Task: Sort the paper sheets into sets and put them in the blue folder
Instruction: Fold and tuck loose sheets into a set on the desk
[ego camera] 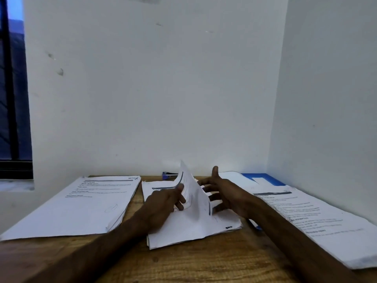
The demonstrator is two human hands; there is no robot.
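Okay, wooden table (204, 262) closest to me, and dead centre on it sits the middle stack (183, 231). I see the left hand (163, 205) pinching a few raised sheets (195, 193) off it, stood up on edge. Just behind them at two o'clock, the right hand (228, 193) is spread wide, thumb up, gripping nothing. Now the left pile (81, 205) lies at nine o'clock, the right pile (316, 217) at three. Farther back, the blue folder (263, 177) peeks out under that right pile at one o'clock, and a blue stapler (168, 175) sits by the wall (163, 99) at twelve.
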